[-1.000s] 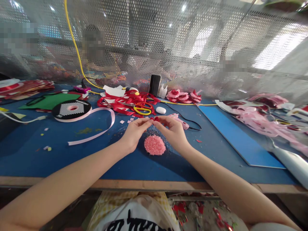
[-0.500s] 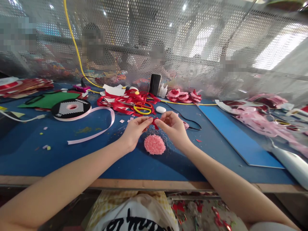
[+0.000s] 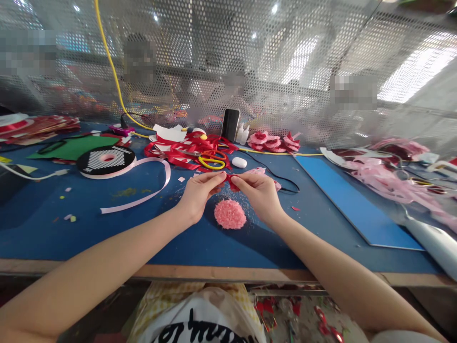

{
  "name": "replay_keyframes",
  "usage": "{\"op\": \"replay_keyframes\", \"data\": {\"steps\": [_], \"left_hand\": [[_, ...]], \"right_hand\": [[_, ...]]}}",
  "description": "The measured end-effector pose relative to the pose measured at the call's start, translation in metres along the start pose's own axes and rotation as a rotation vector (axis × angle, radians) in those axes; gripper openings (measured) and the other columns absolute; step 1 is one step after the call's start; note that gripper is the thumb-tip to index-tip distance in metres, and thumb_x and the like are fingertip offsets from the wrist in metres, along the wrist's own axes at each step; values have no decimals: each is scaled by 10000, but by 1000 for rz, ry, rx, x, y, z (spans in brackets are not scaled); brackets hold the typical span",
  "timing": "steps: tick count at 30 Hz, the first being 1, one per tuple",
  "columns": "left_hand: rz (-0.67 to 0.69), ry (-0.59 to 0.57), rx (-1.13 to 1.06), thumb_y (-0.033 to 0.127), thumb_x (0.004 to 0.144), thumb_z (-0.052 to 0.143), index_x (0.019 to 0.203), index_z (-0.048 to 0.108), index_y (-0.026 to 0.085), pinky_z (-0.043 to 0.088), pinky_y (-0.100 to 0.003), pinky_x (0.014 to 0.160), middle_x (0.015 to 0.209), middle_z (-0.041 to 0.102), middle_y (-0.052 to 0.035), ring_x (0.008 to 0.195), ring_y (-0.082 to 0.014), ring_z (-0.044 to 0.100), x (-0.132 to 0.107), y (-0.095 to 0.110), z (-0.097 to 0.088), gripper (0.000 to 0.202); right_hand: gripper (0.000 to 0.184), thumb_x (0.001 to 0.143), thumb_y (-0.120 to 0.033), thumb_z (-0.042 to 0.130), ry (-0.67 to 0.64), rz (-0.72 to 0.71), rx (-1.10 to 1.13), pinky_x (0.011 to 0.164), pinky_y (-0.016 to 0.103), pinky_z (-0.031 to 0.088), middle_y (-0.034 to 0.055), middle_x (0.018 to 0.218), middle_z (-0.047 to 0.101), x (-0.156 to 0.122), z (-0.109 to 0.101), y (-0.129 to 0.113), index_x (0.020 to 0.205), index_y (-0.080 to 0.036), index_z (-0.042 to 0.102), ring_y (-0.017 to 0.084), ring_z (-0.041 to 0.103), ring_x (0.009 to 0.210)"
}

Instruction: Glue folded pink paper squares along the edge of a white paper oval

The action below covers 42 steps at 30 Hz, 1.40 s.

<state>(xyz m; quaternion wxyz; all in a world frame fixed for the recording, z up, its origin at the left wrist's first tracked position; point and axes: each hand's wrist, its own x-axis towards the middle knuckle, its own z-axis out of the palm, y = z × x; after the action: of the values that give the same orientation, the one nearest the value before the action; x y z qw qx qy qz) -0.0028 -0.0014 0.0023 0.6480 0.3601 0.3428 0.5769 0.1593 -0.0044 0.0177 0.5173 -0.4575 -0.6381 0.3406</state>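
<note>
Over the blue table [image 3: 185, 247], just beyond the pink clump [image 3: 230, 214], my left hand [image 3: 200, 195] and right hand [image 3: 260, 194] pinch a small red piece [image 3: 233, 185] between them, seemingly part-worked and not yet set down; pink-and-red flowers [image 3: 273, 143] behind look finished, while tangled red ribbon [image 3: 167, 155] lies loose

1. Worktable, blue top [image 3: 124, 238]: is spanning the view from side to side.
2. Table edging, brown, wood-like [image 3: 228, 273]: is running along the near side.
3. Perforated metal panel [image 3: 200, 43]: is standing behind the table, showing a blurred room beyond.
4. Bright slanting pane [image 3: 421, 66], window or skylight unclear: is glowing upper right.
5. Small lamps [image 3: 274, 8]: are shining above.
6. Greyish floor [image 3: 303, 328]: is showing below, bearing red scraps [image 3: 264, 307].
</note>
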Motion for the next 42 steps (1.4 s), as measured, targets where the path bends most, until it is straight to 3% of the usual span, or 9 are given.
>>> {"op": "replay_keyframes", "data": {"steps": [6, 11, 17, 24, 30, 37, 42], "left_hand": [[36, 83, 97, 306, 660, 880, 809, 815, 210, 515, -288, 705, 790, 745, -12, 647, -111, 632, -2, 3, 2, 188], [73, 107, 119, 303, 691, 847, 829, 816, 212, 502, -279, 647, 831, 754, -22, 630, -113, 623, -3, 3, 2, 168], [55, 11, 66, 286, 727, 832, 929, 800, 209, 552, -319, 788, 826, 742, -15, 704, -122, 666, -2, 1, 2, 219], [71, -26, 91, 251, 713, 837, 932, 803, 214, 524, -322, 877, 912, 762, -24, 802, -125, 652, 0, -2, 0, 224], [150, -47, 210, 289, 754, 806, 1013, 796, 211, 510, -325, 842, 936, 767, -43, 825, -156, 657, 1, -3, -2, 271], [152, -62, 294, 352, 800, 766, 994, 784, 202, 489, -309, 787, 986, 766, -67, 871, -182, 650, 0, -2, -1, 246], [172, -48, 322, 405, 800, 770, 870, 796, 203, 456, -287, 748, 829, 730, -32, 777, -149, 594, 1, -3, -3, 215]], "right_hand": [[228, 810, -405, 728, 8, -10, -23, 649, 325, 539, 27, 687, 724, 0, 1, 0, 774, -186, 782, 154, 633, 653], [255, 826, -424, 703, 29, -6, -51, 637, 322, 533, 29, 670, 712, -2, 2, 0, 773, -181, 758, 156, 634, 640], [239, 835, -408, 690, 65, -16, -49, 646, 312, 533, 37, 700, 717, -3, 3, 0, 784, -179, 733, 154, 642, 669], [337, 788, -457, 733, 28, 36, 37, 706, 335, 553, 46, 818, 755, -2, 4, 4, 966, -174, 777, 159, 663, 727], [264, 761, -447, 773, -5, 75, 79, 671, 313, 512, 26, 715, 715, -2, 3, 6, 766, -183, 772, 147, 620, 686], [274, 745, -450, 793, -12, 76, 68, 652, 307, 514, 29, 705, 714, -1, 2, 6, 737, -179, 759, 143, 615, 672], [346, 745, -460, 792, -23, 61, 74, 723, 334, 560, 53, 879, 773, -1, 2, 7, 973, -200, 788, 171, 683, 770]]}}
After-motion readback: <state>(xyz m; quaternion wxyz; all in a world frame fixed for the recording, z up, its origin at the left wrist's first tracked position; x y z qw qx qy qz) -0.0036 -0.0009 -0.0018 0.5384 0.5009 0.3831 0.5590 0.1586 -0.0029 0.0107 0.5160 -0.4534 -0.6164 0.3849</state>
